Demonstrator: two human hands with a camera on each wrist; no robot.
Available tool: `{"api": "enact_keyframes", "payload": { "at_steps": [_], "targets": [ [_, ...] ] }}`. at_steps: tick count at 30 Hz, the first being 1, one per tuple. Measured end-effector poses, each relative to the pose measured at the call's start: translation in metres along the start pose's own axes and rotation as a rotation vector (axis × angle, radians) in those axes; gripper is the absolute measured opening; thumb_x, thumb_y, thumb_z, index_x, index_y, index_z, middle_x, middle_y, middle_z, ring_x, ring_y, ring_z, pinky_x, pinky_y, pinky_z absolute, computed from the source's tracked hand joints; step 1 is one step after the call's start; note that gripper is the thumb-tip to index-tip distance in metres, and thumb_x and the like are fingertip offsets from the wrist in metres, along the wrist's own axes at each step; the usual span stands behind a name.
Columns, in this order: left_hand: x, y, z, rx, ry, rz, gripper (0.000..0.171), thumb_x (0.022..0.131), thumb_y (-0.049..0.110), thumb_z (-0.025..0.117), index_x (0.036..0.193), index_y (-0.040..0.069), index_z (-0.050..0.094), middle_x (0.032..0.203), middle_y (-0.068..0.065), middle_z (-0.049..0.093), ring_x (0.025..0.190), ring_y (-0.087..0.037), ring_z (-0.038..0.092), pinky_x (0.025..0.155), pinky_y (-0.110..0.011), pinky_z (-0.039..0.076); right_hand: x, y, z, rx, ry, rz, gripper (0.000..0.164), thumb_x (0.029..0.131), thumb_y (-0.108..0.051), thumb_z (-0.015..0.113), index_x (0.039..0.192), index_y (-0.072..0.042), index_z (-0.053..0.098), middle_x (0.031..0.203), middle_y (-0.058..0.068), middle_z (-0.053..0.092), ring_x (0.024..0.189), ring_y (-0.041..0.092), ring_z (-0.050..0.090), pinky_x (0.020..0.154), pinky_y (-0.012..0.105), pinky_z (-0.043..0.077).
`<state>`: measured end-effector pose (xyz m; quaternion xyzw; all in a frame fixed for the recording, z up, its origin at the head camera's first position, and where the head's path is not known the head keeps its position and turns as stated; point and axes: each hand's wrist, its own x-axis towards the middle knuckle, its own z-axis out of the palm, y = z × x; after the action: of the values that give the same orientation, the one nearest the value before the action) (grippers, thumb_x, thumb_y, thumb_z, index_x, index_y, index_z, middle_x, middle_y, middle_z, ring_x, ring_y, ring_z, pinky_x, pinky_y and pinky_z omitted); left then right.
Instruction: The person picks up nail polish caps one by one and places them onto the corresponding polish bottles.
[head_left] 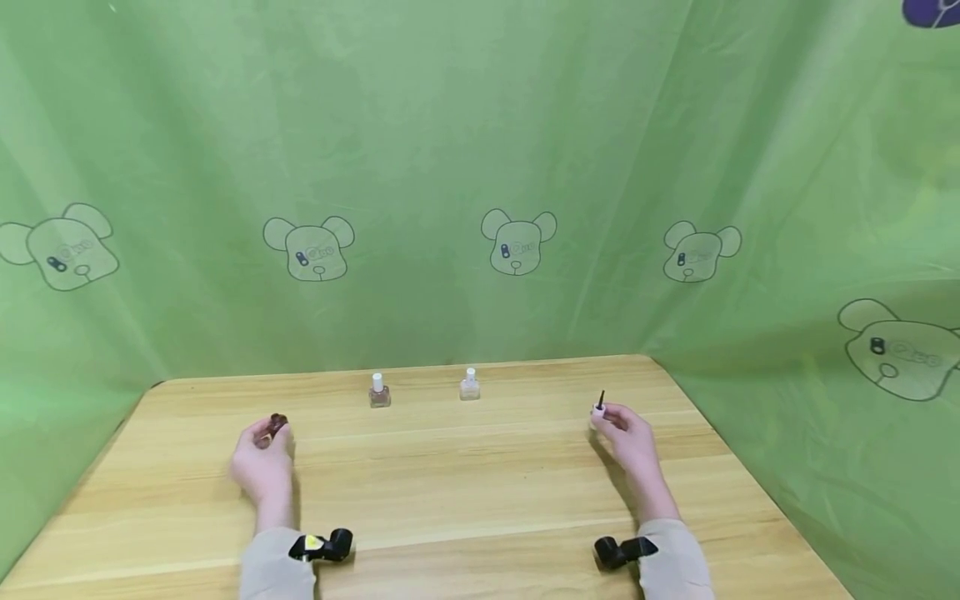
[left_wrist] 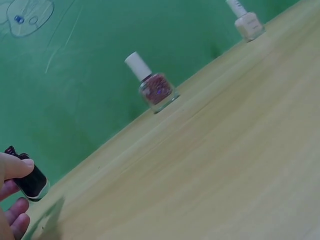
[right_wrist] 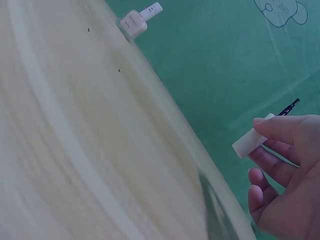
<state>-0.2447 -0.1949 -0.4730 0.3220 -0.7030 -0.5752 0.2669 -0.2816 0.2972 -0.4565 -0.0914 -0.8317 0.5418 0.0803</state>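
Dark nail-polish bottle (left_wrist: 35, 184), uncapped, is pinched between the left hand's (head_left: 261, 471) thumb and fingers over the tabletop's (head_left: 450, 483) left side. Well apart, the right hand (head_left: 630, 442) pinches a white brush cap (right_wrist: 247, 143), brush upward. Steady handling probably means keeping the open neck upright and the bristles untouched. Both forearms reach forward, spread wide.

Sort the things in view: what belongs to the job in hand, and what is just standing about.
Likely in the job:
uncapped dark bottle, held by the left fingers
black-stemmed white cap, held by the right fingers

Apparently just standing about:
capped glittery bottle, on the table
capped pale bottle, also on the table
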Motion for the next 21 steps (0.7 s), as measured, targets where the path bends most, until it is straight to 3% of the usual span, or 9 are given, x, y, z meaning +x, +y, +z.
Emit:
{"api": "enact_keyframes", "payload": {
  "at_steps": [3,8,10,12,15,21],
  "targets": [
    [-0.004,0.004,0.005,-0.012,-0.017,0.03,0.034,0.091,0.01,0.066,0.123,0.0,0.061,0.12,-0.024,0.064,0.106,-0.03,0.057,0.09,-0.035,0.044,-0.003,-0.006,0.001,0.033,-0.011,0.013,0.04,0.095,-0.018,0.063,0.128,0.002,0.055,0.112,0.006,0.067,0.088,-0.003,0.055,0.089,0.017,0.046],
    [-0.011,0.009,0.013,-0.025,-0.045,0.082,0.032,0.091,0.008,0.067,0.121,-0.001,0.062,0.119,-0.025,0.066,0.103,-0.031,0.063,0.071,-0.007,0.042,-0.006,-0.014,0.005,-0.039,0.001,-0.043,0.037,0.094,-0.017,0.064,0.126,0.002,0.058,0.111,0.013,0.066,0.093,0.009,0.054,0.091,0.026,0.044],
    [-0.015,0.011,0.016,-0.021,-0.051,0.105,0.032,0.09,0.006,0.067,0.12,-0.002,0.062,0.119,-0.025,0.066,0.103,-0.033,0.064,0.072,-0.01,0.048,-0.007,-0.015,0.007,-0.094,0.006,-0.083,0.037,0.094,-0.018,0.064,0.125,0.002,0.059,0.117,0.02,0.063,0.096,0.015,0.054,0.09,0.028,0.041],
    [-0.018,0.012,0.02,-0.01,-0.064,0.121,0.032,0.089,0.006,0.067,0.12,-0.001,0.063,0.119,-0.025,0.066,0.105,-0.035,0.065,0.082,-0.025,0.054,-0.007,-0.016,0.008,-0.116,-0.004,-0.1,0.036,0.095,-0.018,0.063,0.125,0.001,0.059,0.119,0.021,0.062,0.101,0.021,0.054,0.091,0.03,0.041],
    [-0.023,0.014,0.026,0.005,-0.095,0.149,0.032,0.09,0.007,0.067,0.12,-0.001,0.062,0.12,-0.025,0.065,0.107,-0.038,0.064,0.092,-0.047,0.052,-0.009,-0.019,0.011,-0.124,-0.026,-0.109,0.037,0.095,-0.019,0.063,0.126,0.001,0.058,0.12,0.022,0.061,0.108,0.027,0.053,0.094,0.034,0.041],
    [-0.031,0.015,0.041,0.011,-0.161,0.187,0.031,0.089,0.007,0.068,0.118,0.0,0.063,0.12,-0.024,0.066,0.106,-0.038,0.065,0.092,-0.049,0.053,-0.013,-0.024,0.017,-0.127,-0.061,-0.116,0.036,0.094,-0.02,0.063,0.125,-0.001,0.059,0.122,0.021,0.061,0.113,0.031,0.053,0.099,0.045,0.042]
  ]
}}
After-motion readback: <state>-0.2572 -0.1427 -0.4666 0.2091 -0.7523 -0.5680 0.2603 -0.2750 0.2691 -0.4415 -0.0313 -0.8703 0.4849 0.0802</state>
